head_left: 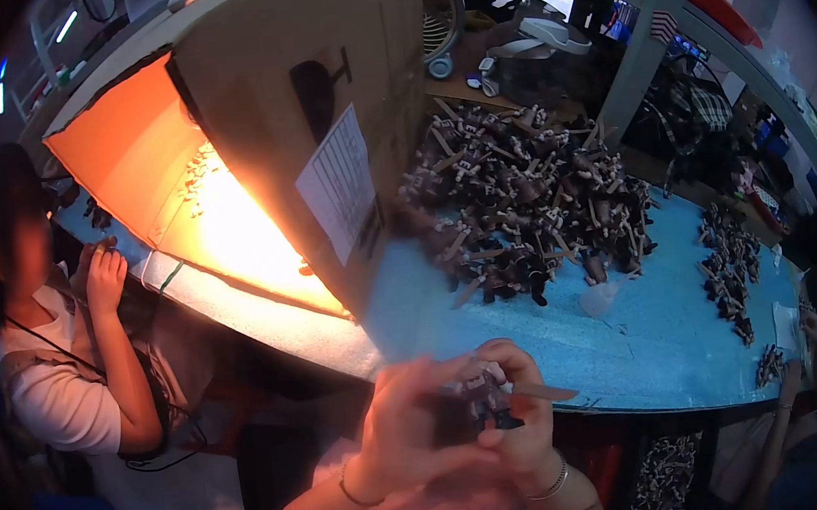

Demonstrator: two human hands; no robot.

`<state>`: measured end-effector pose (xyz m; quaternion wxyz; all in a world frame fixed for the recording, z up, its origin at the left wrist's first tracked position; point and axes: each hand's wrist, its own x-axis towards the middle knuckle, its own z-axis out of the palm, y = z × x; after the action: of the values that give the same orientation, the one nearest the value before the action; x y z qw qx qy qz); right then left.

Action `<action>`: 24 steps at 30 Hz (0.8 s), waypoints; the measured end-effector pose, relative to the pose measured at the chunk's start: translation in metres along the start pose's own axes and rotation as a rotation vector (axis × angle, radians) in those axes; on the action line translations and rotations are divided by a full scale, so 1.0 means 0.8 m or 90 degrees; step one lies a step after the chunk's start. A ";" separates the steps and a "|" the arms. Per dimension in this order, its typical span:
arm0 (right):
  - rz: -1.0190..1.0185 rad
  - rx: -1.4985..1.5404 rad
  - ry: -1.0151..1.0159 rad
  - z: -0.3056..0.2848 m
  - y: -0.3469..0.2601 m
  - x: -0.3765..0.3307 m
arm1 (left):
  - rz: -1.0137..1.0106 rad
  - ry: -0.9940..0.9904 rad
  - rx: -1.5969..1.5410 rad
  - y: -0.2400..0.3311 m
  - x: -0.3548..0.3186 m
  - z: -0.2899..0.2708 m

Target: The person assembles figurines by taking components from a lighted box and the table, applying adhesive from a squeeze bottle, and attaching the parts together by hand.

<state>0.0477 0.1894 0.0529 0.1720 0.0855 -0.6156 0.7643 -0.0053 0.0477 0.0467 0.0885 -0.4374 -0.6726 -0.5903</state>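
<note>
In front of my body, past the table's near edge, a small toy figure (487,395) in dark and pale colours is held between both hands. My right hand (527,411) is closed around its right side, thumb below and fingers curled over the top. A flat tan blade-like strip (548,393) sticks out rightward from that grip. My left hand (401,428), smeared by motion, closes on the figure from the left, its fingers reaching the top. Finger shadow hides part of the figure.
Many similar figures (531,194) are heaped on the blue tabletop (575,347); a smaller row (727,264) lies right. A cardboard box (308,29), glowing orange inside, stands left. One person (77,385) sits left; another's arm (782,406) reaches in right. A bin of figures (668,476) is below.
</note>
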 end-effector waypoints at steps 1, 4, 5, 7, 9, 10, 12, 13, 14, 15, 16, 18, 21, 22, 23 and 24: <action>0.043 0.155 0.034 0.003 0.004 -0.003 | 0.019 0.027 -0.053 -0.008 -0.003 0.007; 0.090 0.277 0.070 0.008 0.015 -0.011 | 0.030 0.089 -0.124 -0.015 -0.006 0.025; 0.086 0.305 0.076 0.010 0.015 -0.011 | 0.028 0.084 -0.128 -0.015 -0.005 0.028; 0.091 0.324 0.094 0.010 0.017 -0.013 | -0.026 0.083 -0.180 -0.012 -0.003 0.028; 0.095 0.344 0.109 0.009 0.017 -0.014 | -0.056 0.075 -0.190 -0.008 -0.002 0.026; 0.095 0.342 0.110 0.008 0.017 -0.014 | -0.086 0.071 -0.198 -0.006 -0.001 0.026; 0.094 0.338 0.113 0.005 0.015 -0.014 | -0.093 0.073 -0.215 -0.005 0.001 0.028; 0.097 0.342 0.108 0.005 0.013 -0.014 | -0.102 0.078 -0.229 -0.004 0.002 0.028; 0.099 0.346 0.103 0.005 0.011 -0.015 | -0.102 0.077 -0.229 -0.004 0.001 0.028; 0.099 0.346 0.104 0.005 0.010 -0.016 | -0.102 0.064 -0.216 -0.005 0.000 0.026; 0.094 0.333 0.095 0.003 0.009 -0.016 | -0.101 0.051 -0.203 -0.006 -0.001 0.026; 0.087 0.318 0.089 -0.001 0.004 -0.017 | -0.093 0.059 -0.249 -0.004 0.000 0.029; 0.033 0.163 0.069 -0.013 -0.015 -0.011 | -0.040 0.045 -0.226 -0.001 0.004 0.020; -0.058 -0.135 -0.013 -0.027 -0.030 -0.007 | 0.009 0.022 -0.163 0.003 0.011 0.015; -0.145 -0.432 -0.097 -0.035 -0.041 -0.005 | 0.006 0.021 -0.163 0.010 0.021 0.006; -0.142 -0.431 -0.097 -0.035 -0.050 -0.004 | 0.053 -0.074 -0.059 0.020 0.036 -0.005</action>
<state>0.0676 0.2232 0.0819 0.2263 0.1474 -0.8316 0.4854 -0.0131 0.0569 0.0773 0.0533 -0.5018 -0.6300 -0.5903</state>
